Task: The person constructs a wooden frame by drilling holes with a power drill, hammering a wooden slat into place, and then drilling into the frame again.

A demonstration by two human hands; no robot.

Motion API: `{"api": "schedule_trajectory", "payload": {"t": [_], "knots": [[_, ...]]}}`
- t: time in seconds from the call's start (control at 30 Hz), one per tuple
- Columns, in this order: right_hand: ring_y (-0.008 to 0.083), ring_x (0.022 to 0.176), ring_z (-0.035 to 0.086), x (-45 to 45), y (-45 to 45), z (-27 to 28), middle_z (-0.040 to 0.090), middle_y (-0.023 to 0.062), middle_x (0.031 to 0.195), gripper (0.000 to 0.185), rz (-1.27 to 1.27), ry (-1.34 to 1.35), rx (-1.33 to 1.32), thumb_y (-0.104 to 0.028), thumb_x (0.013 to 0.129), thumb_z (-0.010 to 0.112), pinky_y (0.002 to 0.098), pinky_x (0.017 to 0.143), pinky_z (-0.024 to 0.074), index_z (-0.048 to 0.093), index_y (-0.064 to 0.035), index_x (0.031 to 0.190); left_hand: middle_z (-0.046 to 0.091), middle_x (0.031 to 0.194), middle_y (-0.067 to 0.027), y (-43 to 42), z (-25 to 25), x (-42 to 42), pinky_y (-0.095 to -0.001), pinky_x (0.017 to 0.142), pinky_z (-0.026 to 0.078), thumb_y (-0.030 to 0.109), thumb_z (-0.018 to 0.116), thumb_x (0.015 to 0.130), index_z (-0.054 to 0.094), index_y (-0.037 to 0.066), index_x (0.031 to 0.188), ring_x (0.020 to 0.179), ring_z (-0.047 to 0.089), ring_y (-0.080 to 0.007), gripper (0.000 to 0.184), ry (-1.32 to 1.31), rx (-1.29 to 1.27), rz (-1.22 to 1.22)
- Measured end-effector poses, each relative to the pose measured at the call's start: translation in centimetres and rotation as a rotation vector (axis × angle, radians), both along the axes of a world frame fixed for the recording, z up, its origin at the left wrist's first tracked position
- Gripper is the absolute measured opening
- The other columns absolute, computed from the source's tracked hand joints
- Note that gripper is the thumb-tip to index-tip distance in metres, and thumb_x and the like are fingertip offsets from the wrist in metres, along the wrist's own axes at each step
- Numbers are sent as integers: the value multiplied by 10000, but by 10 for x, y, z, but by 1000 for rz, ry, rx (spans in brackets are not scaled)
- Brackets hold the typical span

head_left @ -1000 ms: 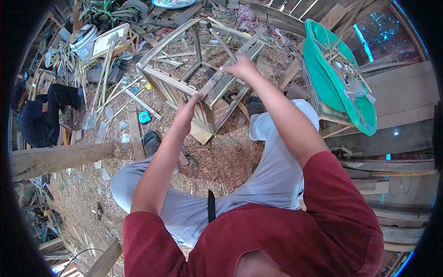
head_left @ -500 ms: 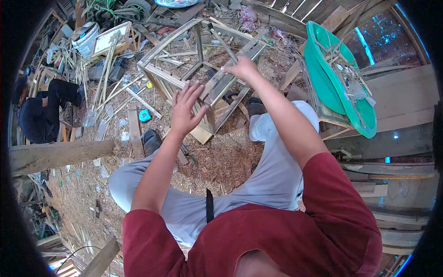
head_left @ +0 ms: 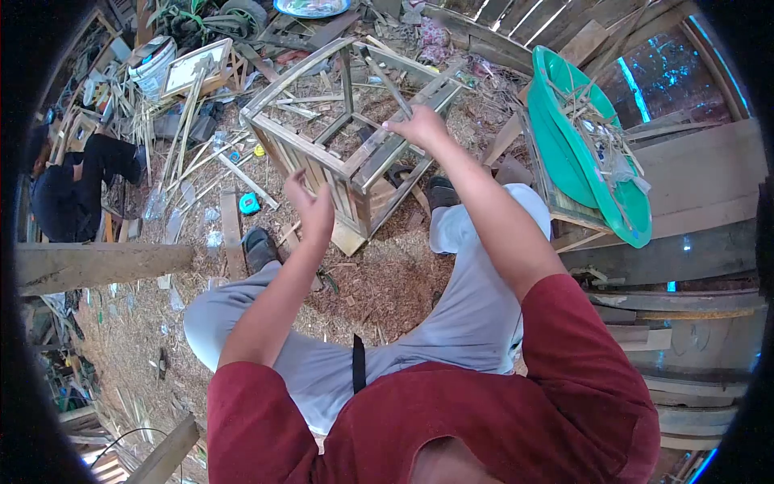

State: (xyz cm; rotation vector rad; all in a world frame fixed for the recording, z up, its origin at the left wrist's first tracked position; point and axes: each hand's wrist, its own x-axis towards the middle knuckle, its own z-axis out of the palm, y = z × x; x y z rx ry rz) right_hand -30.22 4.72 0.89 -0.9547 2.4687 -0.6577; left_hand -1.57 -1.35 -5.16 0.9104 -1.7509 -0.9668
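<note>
A wooden frame (head_left: 300, 142) stands in the upper middle of the frame, on a floor (head_left: 379, 286) strewn with shavings and wood scraps. It has open rails at its top and upright slats down the side facing lower left.

The right hand (head_left: 422, 129) is at the frame's right-hand top rails, its thumb pointing left and its fingers bent over the near end of a narrow wooden strip (head_left: 387, 82), which slants toward the top of the view. Whether this grip pinches the strip or only rests against it, I cannot tell. The left hand (head_left: 311, 211) is in front of the slatted side, lower and further left, its grip loosely spread — thumb and fingers apart, nothing visible between them. It overlaps the slats in the view, so any contact there is unclear.

A teal tape measure (head_left: 249, 203) lies on the floor left of the wooden frame, just beside a flat board (head_left: 231, 230). One dark shoe (head_left: 259, 248) is below that tape measure; the other shoe (head_left: 442, 194) is near the wooden frame's lower right.

At upper right, green basins (head_left: 556, 133) hold thin sticks and clear plastic. Another person (head_left: 72, 194) in dark clothes is at the far left — above a thick beam (head_left: 105, 268). A white bucket (head_left: 153, 74) stands at upper left, beside a light panel (head_left: 193, 68).
</note>
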Motion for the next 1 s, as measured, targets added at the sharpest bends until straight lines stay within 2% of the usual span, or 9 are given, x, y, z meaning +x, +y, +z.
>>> {"api": "schedule_trajectory", "payload": {"t": [0.07,0.1,0.23,0.33,0.57,0.67,0.7,0.9,1.0], "knots": [[377,1065,739,0,1,5,760,218,1149,755,0,7,22,-602,741,876,458,940,578,738,-6,1184,636,1211,-123,12,-7,-4,-392,1018,477,152,655,937,524,1,1374,1084,625,-273,481,234,728,30],[375,1063,740,2,2,8,761,218,1148,751,1,4,35,-602,743,875,458,941,578,742,-6,1180,652,1154,-66,15,20,2,-318,904,513,159,613,1004,548,12,1300,1007,641,-187,337,267,925,-148],[379,1039,743,3,3,12,765,217,1125,732,26,-45,12,-608,741,873,451,923,581,757,6,1120,663,1139,-62,5,11,-2,-334,893,525,207,609,1036,568,55,1255,1039,658,-180,270,515,1293,-355],[381,1026,744,4,3,12,765,221,1105,737,13,22,10,-618,736,872,450,909,585,754,-5,1128,657,1121,-59,-8,21,3,-374,887,522,256,604,1043,564,63,1255,1050,659,-196,289,423,1382,-381],[388,990,742,6,5,13,767,217,1038,700,42,-4,-8,-609,745,858,467,867,580,743,-15,1097,601,1086,-42,-36,6,-3,-352,837,478,626,767,888,556,65,1280,977,594,-173,716,23,1139,-243],[387,976,743,5,5,10,769,207,1016,671,41,28,-28,-610,752,850,470,858,578,742,-26,1064,605,1097,-14,-50,11,-9,-333,802,445,650,755,894,606,142,1282,954,583,-123,657,-11,1121,-205],[386,971,744,6,5,9,769,204,1010,667,46,38,-42,-613,753,848,472,857,579,743,-29,1057,592,1191,-82,-58,8,-12,-373,858,486,681,821,807,506,10,1387,1015,578,-190,941,-11,1102,-205],[393,967,744,8,7,13,770,208,1000,659,44,62,-13,-627,765,834,478,867,575,756,-34,1042,613,1342,-187,-56,7,-14,-424,910,515,638,864,780,385,-53,1498,1221,605,-266,1105,-152,1008,-77],[371,911,742,14,10,21,763,177,934,637,49,44,-66,-636,840,776,472,840,570,751,-25,1021,577,1404,-234,-46,34,-12,-474,1025,498,593,886,776,340,-78,1514,1321,575,-307,1137,-42,1044,-114]]}}
